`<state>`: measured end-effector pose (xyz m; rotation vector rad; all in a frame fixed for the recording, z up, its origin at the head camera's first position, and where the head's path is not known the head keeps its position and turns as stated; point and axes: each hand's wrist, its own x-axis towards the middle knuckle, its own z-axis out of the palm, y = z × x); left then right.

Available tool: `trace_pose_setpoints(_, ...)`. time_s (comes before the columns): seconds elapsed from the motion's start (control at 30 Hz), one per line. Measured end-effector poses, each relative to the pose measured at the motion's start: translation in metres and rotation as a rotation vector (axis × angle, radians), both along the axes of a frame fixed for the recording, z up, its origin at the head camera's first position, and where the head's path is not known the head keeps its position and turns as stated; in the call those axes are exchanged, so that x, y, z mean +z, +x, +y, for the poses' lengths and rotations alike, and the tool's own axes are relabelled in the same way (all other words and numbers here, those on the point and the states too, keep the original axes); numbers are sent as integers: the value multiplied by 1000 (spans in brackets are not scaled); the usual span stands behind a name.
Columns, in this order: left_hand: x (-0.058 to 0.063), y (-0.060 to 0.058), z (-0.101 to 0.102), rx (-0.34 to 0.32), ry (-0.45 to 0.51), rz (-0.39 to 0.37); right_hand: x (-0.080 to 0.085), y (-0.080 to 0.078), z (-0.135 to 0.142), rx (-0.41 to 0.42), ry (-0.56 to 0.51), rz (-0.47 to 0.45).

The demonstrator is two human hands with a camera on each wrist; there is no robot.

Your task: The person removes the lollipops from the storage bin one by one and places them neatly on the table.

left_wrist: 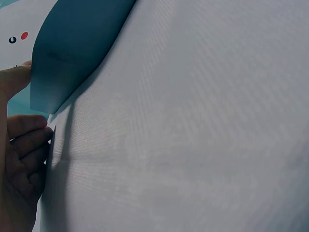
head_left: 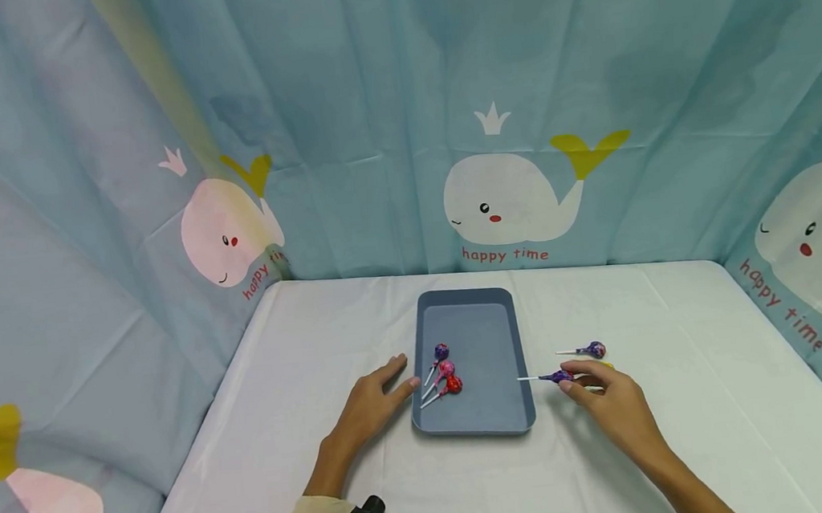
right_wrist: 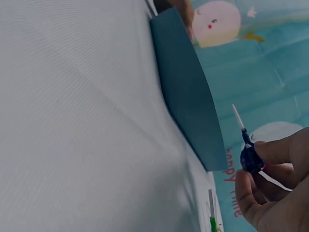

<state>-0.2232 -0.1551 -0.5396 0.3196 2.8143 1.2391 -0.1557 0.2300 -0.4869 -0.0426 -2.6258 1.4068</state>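
Observation:
A wrapped purple lollipop (head_left: 560, 376) is pinched by its round head between the thumb and fingers of my right hand (head_left: 614, 405). Its white stick points left and overlaps the right rim of the blue-grey tray (head_left: 487, 347) in the head view. In the right wrist view the lollipop (right_wrist: 251, 158) is held up beside the tray wall (right_wrist: 188, 92). My left hand (head_left: 365, 409) rests at the tray's left side, thumb at the rim and fingers loosely extended. Inside the tray, at its left, lie a purple lollipop (head_left: 441, 352), a pink one (head_left: 446, 368) and a red one (head_left: 453, 384).
Another purple lollipop (head_left: 595, 349) lies on the white-covered table (head_left: 663, 325) right of the tray. Something yellow (head_left: 609, 365) peeks out behind my right hand. A green-wrapped lollipop (right_wrist: 213, 223) shows low in the right wrist view. A whale-print curtain (head_left: 378, 203) encloses the table.

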Motion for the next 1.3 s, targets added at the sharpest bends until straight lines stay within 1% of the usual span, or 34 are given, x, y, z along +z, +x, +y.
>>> trace_pose_setpoints(0.3,0,1,0,-2,-12,1,-1,8,12,-38,41,-74)
trace_pose_setpoints(0.57,1,0,1,-6,3,-2,-2,15,25,-79,69,-124)
trace_pose_setpoints(0.8,1,0,1,-4,8,-9,-6,21,37,-97,68,-184)
trace_pose_setpoints(1.03,2,1,1,4,14,-6,-13,28,44,-99,75,-182)
trace_pose_setpoints(1.3,1,1,0,3,17,-4,-16,34,52,-107,76,-216)
